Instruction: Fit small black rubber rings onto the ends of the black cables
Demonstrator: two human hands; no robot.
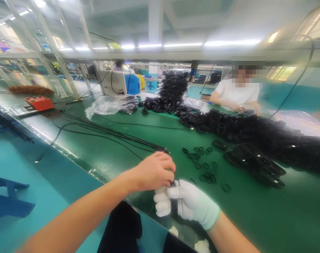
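Observation:
My right hand (187,203), in a white glove, is closed around a coiled black cable bundle (173,205) just above the near edge of the green table (149,147). My bare left hand (153,172) pinches the top of the same bundle with curled fingers. Several small black rings (202,165) lie loose on the table just beyond my hands. A bunch of long black cables (110,133) runs from the left toward my left hand.
A large heap of coiled black cables (254,133) covers the right and far side. A person in a white shirt (237,93) sits across. A clear plastic bag (110,105), a grey and blue machine (120,82) and a red tool (40,103) are farther left.

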